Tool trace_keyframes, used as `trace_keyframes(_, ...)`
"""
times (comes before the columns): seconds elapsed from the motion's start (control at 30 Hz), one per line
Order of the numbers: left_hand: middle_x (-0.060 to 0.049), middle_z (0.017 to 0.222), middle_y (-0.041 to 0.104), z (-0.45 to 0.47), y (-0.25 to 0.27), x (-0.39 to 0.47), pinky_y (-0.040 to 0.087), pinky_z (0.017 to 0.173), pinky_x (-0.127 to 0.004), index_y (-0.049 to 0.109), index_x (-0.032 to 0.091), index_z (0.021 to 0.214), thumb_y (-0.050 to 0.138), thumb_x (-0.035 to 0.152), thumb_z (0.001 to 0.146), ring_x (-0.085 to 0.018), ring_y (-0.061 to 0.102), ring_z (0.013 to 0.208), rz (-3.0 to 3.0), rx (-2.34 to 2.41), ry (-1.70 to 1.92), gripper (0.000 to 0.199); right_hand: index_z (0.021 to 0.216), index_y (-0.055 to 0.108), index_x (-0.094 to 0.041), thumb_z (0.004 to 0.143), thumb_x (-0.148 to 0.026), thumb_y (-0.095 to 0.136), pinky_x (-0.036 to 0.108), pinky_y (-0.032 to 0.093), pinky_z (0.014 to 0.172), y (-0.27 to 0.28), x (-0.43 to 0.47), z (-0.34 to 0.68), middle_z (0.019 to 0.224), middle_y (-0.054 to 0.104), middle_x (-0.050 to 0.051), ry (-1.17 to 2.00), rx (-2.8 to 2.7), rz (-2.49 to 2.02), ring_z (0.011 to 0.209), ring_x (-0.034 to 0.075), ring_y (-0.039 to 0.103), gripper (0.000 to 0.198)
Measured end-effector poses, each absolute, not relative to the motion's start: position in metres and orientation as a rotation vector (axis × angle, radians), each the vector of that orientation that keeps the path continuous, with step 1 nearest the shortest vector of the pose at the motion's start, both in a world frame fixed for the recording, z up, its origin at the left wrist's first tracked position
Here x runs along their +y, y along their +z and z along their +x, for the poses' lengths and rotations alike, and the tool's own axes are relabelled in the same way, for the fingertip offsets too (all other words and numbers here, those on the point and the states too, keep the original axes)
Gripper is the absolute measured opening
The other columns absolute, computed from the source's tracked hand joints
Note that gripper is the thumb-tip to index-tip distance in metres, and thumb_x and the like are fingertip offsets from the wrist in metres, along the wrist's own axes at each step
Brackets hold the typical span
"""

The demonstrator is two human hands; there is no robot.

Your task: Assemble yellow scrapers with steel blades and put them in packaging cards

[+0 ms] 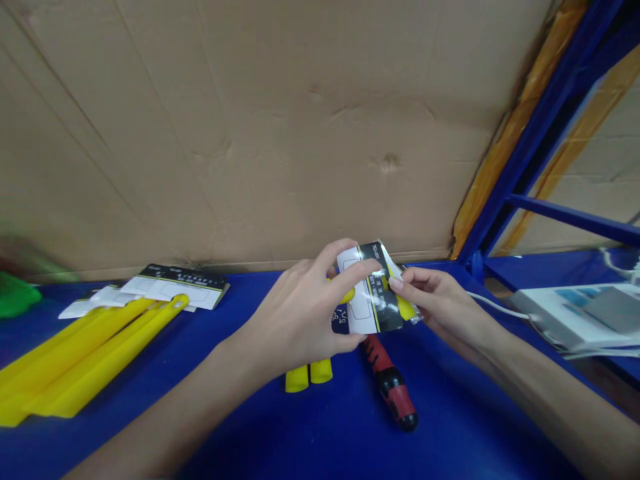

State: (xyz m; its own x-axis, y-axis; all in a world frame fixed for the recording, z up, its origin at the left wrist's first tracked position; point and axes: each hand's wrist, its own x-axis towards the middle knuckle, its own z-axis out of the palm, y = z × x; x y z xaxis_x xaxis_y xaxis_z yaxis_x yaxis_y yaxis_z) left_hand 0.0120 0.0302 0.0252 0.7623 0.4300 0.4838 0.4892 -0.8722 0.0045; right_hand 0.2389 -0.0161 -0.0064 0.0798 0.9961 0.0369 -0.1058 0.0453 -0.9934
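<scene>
My left hand [310, 307] grips a black-and-white printed packaging card [363, 307] by its sides, fingers curved round it. The card has a shiny, clear plastic look and is tilted above the table. At the card's right edge, my right hand [437, 293] pinches a corner with thumb and fingers; a yellow patch [406, 308] shows there. A small yellow end pokes out by my left fingers, its rest hidden. Below the hands lie two short yellow tube ends [309, 375], partly hidden by my left hand. A red-and-black tool handle [391, 388] lies beside them.
Several long yellow pieces [107, 353] with printed header cards [173, 287] lie at the left of the blue table [320, 447]. A green bag [14, 295] is at the far left. Cardboard [300, 133] stands behind. At right are a blue frame [525, 127] and a white power strip [570, 313].
</scene>
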Motion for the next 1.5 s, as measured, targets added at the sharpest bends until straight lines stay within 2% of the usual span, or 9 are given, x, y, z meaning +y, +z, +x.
trace_keyframes(0.13,-0.015,0.156,0.048,0.013,0.024,0.031,0.061,0.094,-0.05,0.054,0.025,0.14,0.082,0.036,0.073,-0.031,0.07,0.112,-2.887,-0.826,-0.738,0.073,0.064,0.066,-0.019,0.058,-0.051,0.096,0.023,0.046,0.053,-0.005,-0.013,0.246,0.067,0.071,-0.001,1.161,-1.061,-1.2,0.055,0.011,0.061,0.044)
trace_keyframes(0.3,-0.017,0.151,0.048,0.018,0.014,0.035,0.05,0.109,-0.055,0.052,0.024,0.147,0.082,0.036,0.074,-0.037,0.058,0.131,-2.904,-0.828,-0.687,0.08,0.067,0.072,-0.018,0.055,-0.05,0.097,0.024,0.047,0.053,-0.009,-0.013,0.244,0.071,0.075,0.002,1.124,-1.051,-1.216,0.056,0.012,0.063,0.042)
trace_keyframes(0.47,-0.019,0.143,0.054,0.015,0.016,0.041,0.053,0.105,-0.055,0.058,0.021,0.141,0.081,0.034,0.071,-0.037,0.061,0.122,-2.78,-1.02,-0.669,0.075,0.066,0.074,-0.019,0.055,-0.046,0.098,0.026,0.051,0.051,-0.003,-0.013,0.249,0.073,0.077,0.006,1.008,-0.9,-1.27,0.058,0.016,0.065,0.038)
trace_keyframes(0.63,-0.019,0.144,0.054,0.006,0.023,0.048,0.049,0.111,-0.055,0.056,0.019,0.143,0.079,0.039,0.075,-0.038,0.057,0.131,-2.729,-1.25,-0.663,0.074,0.054,0.071,-0.021,0.067,-0.028,0.094,0.025,0.052,0.046,0.012,-0.009,0.276,0.065,0.071,0.005,0.921,-0.744,-1.276,0.053,0.014,0.059,0.027)
trace_keyframes(0.77,-0.019,0.141,0.057,0.019,0.023,0.049,0.053,0.105,-0.056,0.057,0.018,0.14,0.076,0.046,0.08,-0.037,0.063,0.123,-2.759,-1.348,-0.621,0.068,0.058,0.069,-0.018,0.079,-0.013,0.081,0.019,0.055,0.047,0.018,-0.004,0.303,0.068,0.068,0.004,0.769,-0.525,-1.243,0.056,0.011,0.06,0.025)
trace_keyframes(1.2,-0.018,0.134,0.063,0.146,0.005,0.079,0.049,0.109,-0.05,0.067,0.015,0.126,0.078,0.052,0.083,-0.034,0.063,0.124,-3.251,-0.708,-0.648,0.058,0.077,0.064,-0.016,0.092,-0.007,0.066,0.012,0.052,0.045,0.028,-0.005,0.341,0.075,0.067,-0.001,0.621,-0.207,-0.971,0.055,0.006,0.06,0.017)
trace_keyframes(1.37,-0.025,0.15,0.055,0.133,-0.001,0.079,0.041,0.118,-0.055,0.066,0.012,0.137,0.083,0.052,0.077,-0.041,0.051,0.141,-3.267,-0.765,-0.673,0.074,0.075,0.066,-0.016,0.091,-0.011,0.067,0.014,0.053,0.048,0.021,-0.003,0.336,0.075,0.068,0.0,0.682,-0.283,-0.991,0.056,0.007,0.061,0.017)
trace_keyframes(1.43,-0.021,0.149,0.059,0.112,0.004,0.078,0.038,0.121,-0.051,0.068,0.014,0.135,0.08,0.044,0.08,-0.037,0.053,0.141,-3.248,-0.836,-0.768,0.064,0.073,0.066,-0.017,0.089,-0.012,0.071,0.014,0.052,0.049,0.018,-0.003,0.329,0.074,0.068,0.0,0.73,-0.343,-1.015,0.056,0.007,0.06,0.017)
trace_keyframes(1.5,-0.015,0.138,0.069,0.083,0.011,0.08,0.041,0.12,-0.048,0.076,0.016,0.121,0.065,0.029,0.09,-0.032,0.06,0.133,-3.205,-0.97,-0.904,0.036,0.069,0.067,-0.018,0.084,-0.016,0.078,0.015,0.052,0.05,0.016,-0.003,0.318,0.072,0.067,-0.001,0.8,-0.431,-1.04,0.057,0.007,0.06,0.018)
